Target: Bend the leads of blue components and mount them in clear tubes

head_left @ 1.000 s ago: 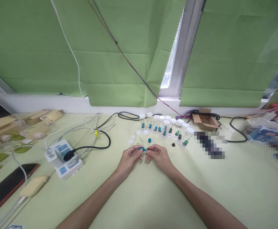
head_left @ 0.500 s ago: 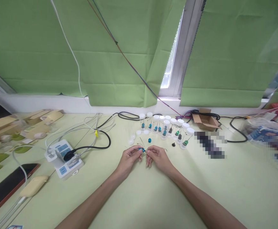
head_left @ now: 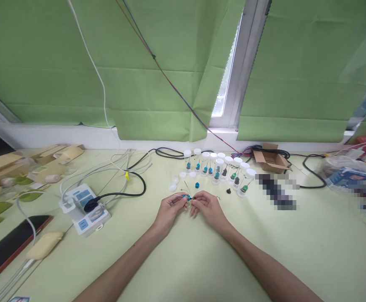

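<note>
At the middle of the table my left hand (head_left: 172,208) pinches a small blue part (head_left: 186,197) from which a thin metal rod sticks out to the left. My right hand (head_left: 206,205), fingertips closed, meets it from the right with a small dark piece (head_left: 193,198) between thumb and forefinger. A short thin tip (head_left: 218,197) shows beyond the right hand's knuckles; whether it belongs to the dark piece is hidden. Just behind the hands lie a loose blue piece (head_left: 197,185) and some thin metal pins (head_left: 186,185). A small black piece (head_left: 228,191) sits farther right.
Several clear tubes with white caps (head_left: 216,172) stand behind the hands, holding blue, green and dark parts. Loose white caps (head_left: 173,187) lie left of them. A power strip (head_left: 85,209) with cables is at left, a phone (head_left: 9,247) beyond it. An open cardboard box (head_left: 272,161) stands back right.
My right hand has shifted very slightly left, and more of the dark piece shows at the blue part's right end. My left hand keeps its hold on the blue part.
</note>
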{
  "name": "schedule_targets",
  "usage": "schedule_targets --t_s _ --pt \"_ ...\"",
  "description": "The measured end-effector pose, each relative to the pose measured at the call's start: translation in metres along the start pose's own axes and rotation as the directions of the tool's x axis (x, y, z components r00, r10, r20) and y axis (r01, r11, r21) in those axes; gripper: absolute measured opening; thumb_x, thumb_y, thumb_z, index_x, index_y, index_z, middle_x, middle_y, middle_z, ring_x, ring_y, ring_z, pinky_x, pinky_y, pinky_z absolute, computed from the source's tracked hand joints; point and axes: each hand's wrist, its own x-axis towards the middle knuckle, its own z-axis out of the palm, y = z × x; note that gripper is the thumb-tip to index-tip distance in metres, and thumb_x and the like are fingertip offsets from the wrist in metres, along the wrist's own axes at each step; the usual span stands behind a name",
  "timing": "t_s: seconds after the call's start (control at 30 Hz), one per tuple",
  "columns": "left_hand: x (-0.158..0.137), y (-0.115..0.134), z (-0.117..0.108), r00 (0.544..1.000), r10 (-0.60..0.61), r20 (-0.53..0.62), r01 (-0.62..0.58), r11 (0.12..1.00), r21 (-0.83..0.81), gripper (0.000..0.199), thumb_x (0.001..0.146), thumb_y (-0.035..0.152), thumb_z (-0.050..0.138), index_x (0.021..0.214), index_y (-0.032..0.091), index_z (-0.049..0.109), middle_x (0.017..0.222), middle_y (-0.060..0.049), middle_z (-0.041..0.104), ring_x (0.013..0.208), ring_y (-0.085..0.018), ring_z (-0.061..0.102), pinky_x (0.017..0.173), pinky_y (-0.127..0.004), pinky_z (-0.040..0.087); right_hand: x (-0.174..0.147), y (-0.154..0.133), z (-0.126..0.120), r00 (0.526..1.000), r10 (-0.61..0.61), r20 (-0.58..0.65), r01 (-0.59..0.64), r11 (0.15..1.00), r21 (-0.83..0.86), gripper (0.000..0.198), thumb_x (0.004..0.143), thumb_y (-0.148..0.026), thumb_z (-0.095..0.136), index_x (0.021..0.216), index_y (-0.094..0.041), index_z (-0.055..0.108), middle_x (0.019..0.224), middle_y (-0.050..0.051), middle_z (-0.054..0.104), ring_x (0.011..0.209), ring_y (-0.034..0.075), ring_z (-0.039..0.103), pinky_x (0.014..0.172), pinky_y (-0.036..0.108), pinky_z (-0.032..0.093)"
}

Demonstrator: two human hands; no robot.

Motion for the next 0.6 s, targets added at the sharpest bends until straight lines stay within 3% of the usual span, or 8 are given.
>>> schedule_targets --t_s 0.2,0.47,0.6 --pt "0.0006 0.0003 0.0008 0.999 -0.019 -0.048 0.017 0.999 -0.046 0.027 0.065 0.033 0.081 0.085 0.015 0.074 0.068 -0.003 0.067 0.061 -0.013 0.058 0.069 -0.027 0.048 -0.0011 0.0033 0.0033 1.000 -0.022 -0.012 0.022 1.000 -0.010 0.023 0.076 -0.035 0.070 0.084 -0.019 0.055 0.064 -0.001 0.065 0.055 0.018 0.066 0.053 0.031 0.055" --pt "0.0009 0.0016 -0.0004 0.999 -0.039 0.000 0.038 0.997 -0.060 0.028 0.066 0.031 0.080 0.088 0.015 0.074 0.072 -0.003 0.067 0.067 -0.013 0.059 0.072 -0.027 0.048 -0.0006 0.0019 0.0044 0.998 -0.010 -0.056 0.012 1.000 0.026 0.022 0.077 -0.034 0.070 0.082 -0.018 0.057 0.063 0.000 0.064 0.052 0.017 0.064 0.050 0.029 0.053" --pt "0.0012 0.0010 -0.0016 0.999 -0.031 0.013 0.032 0.999 -0.043 0.027 0.069 0.031 0.079 0.090 0.015 0.073 0.076 -0.004 0.068 0.068 -0.013 0.058 0.073 -0.027 0.048 -0.0001 0.0011 0.0051 0.997 0.053 -0.049 -0.051 0.997 0.055 0.026 0.077 -0.039 0.070 0.079 -0.017 0.056 0.058 -0.001 0.062 0.047 0.016 0.062 0.046 0.028 0.051"
